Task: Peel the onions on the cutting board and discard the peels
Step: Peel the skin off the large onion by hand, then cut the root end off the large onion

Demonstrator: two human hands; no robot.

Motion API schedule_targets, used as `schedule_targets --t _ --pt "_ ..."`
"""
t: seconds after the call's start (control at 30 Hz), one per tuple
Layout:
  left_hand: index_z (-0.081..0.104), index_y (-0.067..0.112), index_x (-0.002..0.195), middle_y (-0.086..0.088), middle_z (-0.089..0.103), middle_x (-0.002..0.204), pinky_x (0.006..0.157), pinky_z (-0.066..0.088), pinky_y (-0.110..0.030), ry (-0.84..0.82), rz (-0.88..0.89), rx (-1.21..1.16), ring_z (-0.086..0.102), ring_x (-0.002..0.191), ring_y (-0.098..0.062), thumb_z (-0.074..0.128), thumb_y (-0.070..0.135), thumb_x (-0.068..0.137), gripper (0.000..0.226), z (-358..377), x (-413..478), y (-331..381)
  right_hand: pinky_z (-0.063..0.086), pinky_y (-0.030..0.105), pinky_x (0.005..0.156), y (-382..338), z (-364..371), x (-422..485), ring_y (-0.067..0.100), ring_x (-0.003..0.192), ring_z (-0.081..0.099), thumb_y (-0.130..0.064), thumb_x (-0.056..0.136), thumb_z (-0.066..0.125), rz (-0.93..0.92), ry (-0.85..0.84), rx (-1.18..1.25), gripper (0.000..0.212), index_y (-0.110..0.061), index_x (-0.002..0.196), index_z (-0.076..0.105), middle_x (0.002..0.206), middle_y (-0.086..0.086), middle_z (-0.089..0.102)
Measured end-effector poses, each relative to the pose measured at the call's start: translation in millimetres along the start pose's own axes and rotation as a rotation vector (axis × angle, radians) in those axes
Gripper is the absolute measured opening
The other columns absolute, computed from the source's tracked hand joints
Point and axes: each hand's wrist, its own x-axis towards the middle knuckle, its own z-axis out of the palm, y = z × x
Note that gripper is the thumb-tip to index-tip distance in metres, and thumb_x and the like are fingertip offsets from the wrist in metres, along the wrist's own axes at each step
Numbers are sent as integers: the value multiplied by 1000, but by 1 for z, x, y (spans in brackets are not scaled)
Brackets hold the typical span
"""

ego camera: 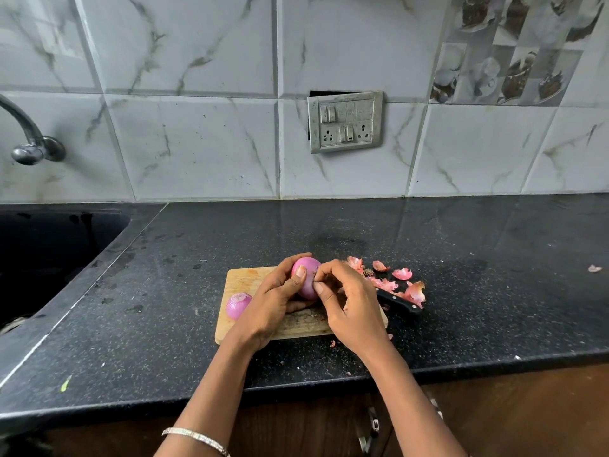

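Onion (pixel 308 278) up off the board (pixel 244 278), cupped in left hand (pixel 280 301), fingers wrapped round it, thumb on front. Right hand (pixel 349 308) fingers pinching at onion's right side, prob a skin edge; too small to confirm. Looks mostly bare, glossy pink.

Handling, est: firm, light, round; slick once skin is off, so cup from below, no squeezing at the sides. Skin thin, dry, brittle, tears in flakes; best start at cut end, pull along the grain.

Count: 2 onions, 2nd onion (pixel 238 305) peeled, resting on board's left part. Peels (pixel 400 285) approx 5–6 flakes on bench right of board, 1 stray flake (pixel 594 268) far right, few crumbs at front edge. 1 knife (pixel 400 303), partly under peels. No bin in view; peels not yet discarded.
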Motion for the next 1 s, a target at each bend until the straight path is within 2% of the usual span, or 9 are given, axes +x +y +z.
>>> schedule_targets --t 0.13,0.3,0.37,0.43,0.53,0.63,0.77,0.87,1.0 --pt "57 18 135 -10 68 129 89 60 -33 19 4 13 70 113 -24 44 25 108 31 1 -2 1 47 23 74 1 -1 0 11 88 61 -4 91 67 50 78 10 13 -17 91 63 90 -9 65" --pt "54 9 133 -21 67 127 89 61 -36 24 -9 -9 71 108 -37 42 26 109 31 2 -2 1 39 7 77 1 -12 -4 2 87 56 11 85 63 185 480 -253 25 -11 96 70 98 -2 62" --pt "55 5 131 -23 69 123 88 62 -38 31 -9 -19 72 106 -40 41 27 109 34 2 -2 2 45 20 82 9 -21 -7 16 94 62 -2 87 70 253 411 -419 15 -13 97 72 102 0 67" --pt "56 2 129 -24 70 119 86 63 -41 45 -15 -29 72 103 -42 42 28 109 35 1 -3 2 49 38 96 17 -29 -7 24 112 63 -17 92 71 339 185 -587 14 -15 105 74 122 3 70" --pt "56 2 124 -22 75 103 76 64 -43 80 1 -20 75 87 -39 41 28 109 33 3 -3 4 43 38 108 16 -36 0 21 132 55 -25 97 65 428 -70 -629 29 -19 126 69 143 2 59" --pt "55 3 120 -17 76 86 64 61 -41 105 24 45 70 70 -35 39 31 109 34 7 -4 7 48 41 103 14 -37 10 23 128 57 -28 99 63 431 -133 -748 28 -19 125 68 140 3 61" --pt "57 6 110 -15 71 79 52 54 -34 140 52 110 63 67 -36 41 35 109 33 15 -6 13 50 37 89 4 -39 19 25 109 63 -23 97 66 408 -189 -877 16 -15 110 71 118 4 68" --pt "60 16 96 -11 67 80 64 53 -42 212 86 114 63 71 -28 44 48 106 37 21 -3 19 47 32 82 0 -42 20 26 107 62 -14 99 60 435 -166 -819 19 -12 117 67 118 7 65" --pt "63 30 89 7 60 101 97 50 -61 320 86 50 66 104 -29 51 58 97 32 26 7 24 43 30 81 -1 -45 22 20 107 59 -17 100 59 455 -46 -500 17 -18 117 62 116 0 58"
